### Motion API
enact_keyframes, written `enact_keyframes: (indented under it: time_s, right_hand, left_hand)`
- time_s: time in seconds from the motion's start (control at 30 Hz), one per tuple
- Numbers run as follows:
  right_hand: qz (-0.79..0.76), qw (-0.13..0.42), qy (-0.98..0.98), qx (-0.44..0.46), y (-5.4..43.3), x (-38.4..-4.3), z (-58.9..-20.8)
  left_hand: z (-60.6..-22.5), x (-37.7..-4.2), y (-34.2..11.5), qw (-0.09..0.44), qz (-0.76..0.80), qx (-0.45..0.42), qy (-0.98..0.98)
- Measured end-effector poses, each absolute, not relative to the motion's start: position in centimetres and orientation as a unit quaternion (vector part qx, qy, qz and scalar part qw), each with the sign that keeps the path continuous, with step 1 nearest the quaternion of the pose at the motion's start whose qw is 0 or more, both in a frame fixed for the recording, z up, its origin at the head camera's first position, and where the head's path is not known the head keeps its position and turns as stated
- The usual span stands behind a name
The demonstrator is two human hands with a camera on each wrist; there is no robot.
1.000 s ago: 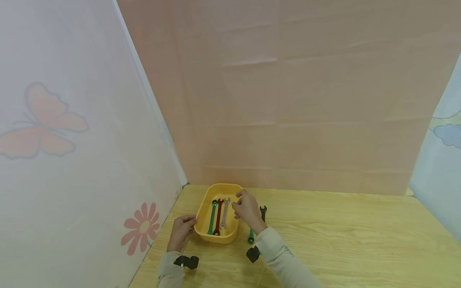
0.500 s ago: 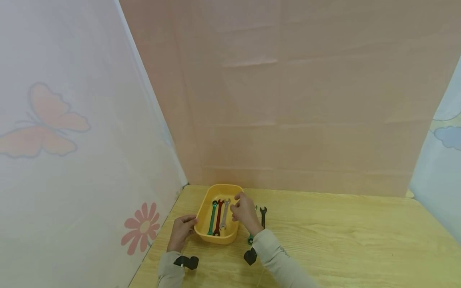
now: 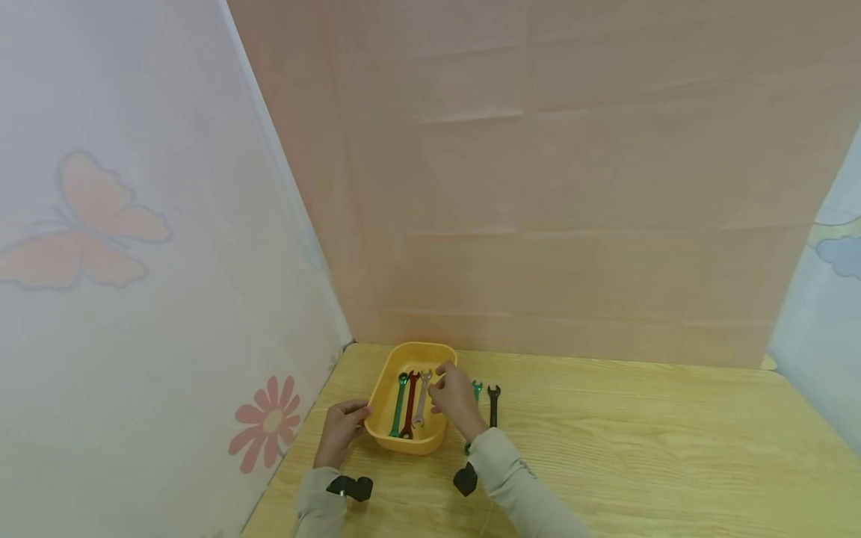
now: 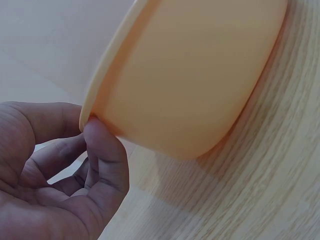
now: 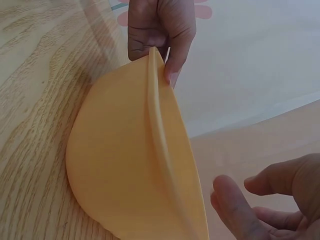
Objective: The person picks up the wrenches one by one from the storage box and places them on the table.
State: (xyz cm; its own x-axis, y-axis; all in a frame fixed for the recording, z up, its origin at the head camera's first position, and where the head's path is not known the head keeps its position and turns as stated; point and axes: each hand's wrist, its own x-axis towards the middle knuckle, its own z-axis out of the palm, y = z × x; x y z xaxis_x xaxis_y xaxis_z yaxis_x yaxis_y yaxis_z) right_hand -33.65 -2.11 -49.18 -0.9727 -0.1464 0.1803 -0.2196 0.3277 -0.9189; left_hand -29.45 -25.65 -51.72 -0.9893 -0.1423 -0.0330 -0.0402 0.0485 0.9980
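Yellow tray (image 3: 410,447) held by its rim on the wooden table (image 3: 639,433)

One of the person's two hands has hold of it: the left hand (image 3: 339,430) pinches the rim at the near left corner, thumb on one side of the edge and fingertip on the other. The right hand (image 3: 459,396) holds nothing; its fingers are loosely bent, with a gap between thumb and forefinger, and it hovers at the tray's right edge, apart from the rim in the right wrist view.

I count five wrenches in all. Three lie side by side in the tray, running lengthwise: one green wrench (image 3: 398,407) on the left, one red wrench (image 3: 411,403) in the middle, one silver wrench (image 3: 421,400) nearest the right hand. Two more lie on the table just right of the tray: a second green wrench (image 3: 477,388), partly hidden by the right hand and wrist, and one black wrench (image 3: 494,407) beside it.

Two pale sleeves cover the arms, each with one black mount (image 3: 350,488) at the wrist. Beyond hangs one brownish-orange backdrop (image 3: 572,187); the left wall (image 3: 168,359) bears one butterfly (image 3: 101,232) and one flower (image 3: 271,423).
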Motion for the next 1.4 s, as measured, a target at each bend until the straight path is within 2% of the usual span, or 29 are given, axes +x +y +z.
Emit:
enact_keyframes:
  time_s: [0.27, 0.93, 1.17, 1.4]
  right_hand:
    - [0.558, 0.034, -0.822, 0.113, -2.4, -33.9, -49.5]
    - [0.58, 0.018, -0.807, 0.11, -3.2, -34.5, -51.0]
    - [0.569, 0.027, -0.813, 0.119, -3.3, -34.5, -50.9]
    - [0.559, 0.022, -0.821, 0.112, -3.5, -34.7, -50.8]
  left_hand:
    - [-54.0, -30.8, -26.0, 0.059, -0.676, 0.08, -0.73]
    - [-54.3, -30.8, -26.0, 0.058, -0.68, 0.073, -0.728]
    - [-52.2, -29.7, -25.5, 0.043, -0.679, 0.067, -0.729]
    - [-54.3, -31.0, -26.1, 0.064, -0.677, 0.069, -0.73]
